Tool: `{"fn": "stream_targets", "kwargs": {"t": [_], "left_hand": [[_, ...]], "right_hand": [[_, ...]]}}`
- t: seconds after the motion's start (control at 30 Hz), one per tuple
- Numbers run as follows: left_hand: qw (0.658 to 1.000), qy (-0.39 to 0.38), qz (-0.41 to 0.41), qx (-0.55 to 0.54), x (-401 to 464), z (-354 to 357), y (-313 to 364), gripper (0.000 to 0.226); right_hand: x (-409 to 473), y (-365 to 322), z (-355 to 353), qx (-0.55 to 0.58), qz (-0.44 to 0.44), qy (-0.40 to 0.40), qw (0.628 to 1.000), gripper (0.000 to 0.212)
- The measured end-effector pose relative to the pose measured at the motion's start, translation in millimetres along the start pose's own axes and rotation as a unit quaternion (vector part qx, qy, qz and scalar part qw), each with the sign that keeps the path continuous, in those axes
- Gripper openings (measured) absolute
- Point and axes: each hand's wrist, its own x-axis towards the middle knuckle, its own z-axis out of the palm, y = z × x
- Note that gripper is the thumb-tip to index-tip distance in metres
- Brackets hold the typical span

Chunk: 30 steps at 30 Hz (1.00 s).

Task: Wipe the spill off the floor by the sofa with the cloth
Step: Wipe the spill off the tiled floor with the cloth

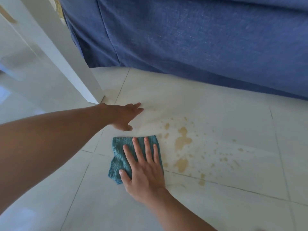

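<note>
We press our right hand [143,169], fingers spread flat, on the soft, limp teal ribbed cloth [121,157] just beside the tan spill [182,142]; our left hand [124,116] rests open, empty, on the white tiled floor [233,205].

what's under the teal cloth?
White floor tile shows around the cloth; the right hand presses it flat. Whether any spill lies beneath is hidden.
</note>
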Motion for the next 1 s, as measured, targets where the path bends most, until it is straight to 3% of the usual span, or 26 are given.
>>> {"fn": "stream_targets", "kwargs": {"t": [0.3,1.0], "left_hand": [[1.000,-0.017,-0.009,0.004,-14.0,7.1,-3.0,0.088],[0.999,-0.010,-0.025,-0.024,-71.4,80.4,-50.9,0.082]], "right_hand": [[9.1,-3.8,2.1,-0.027,-0.050,-0.037,0.998,0.078],[6.7,-105.9,39.6,-0.026,-0.210,-0.116,0.970,0.081]]}}
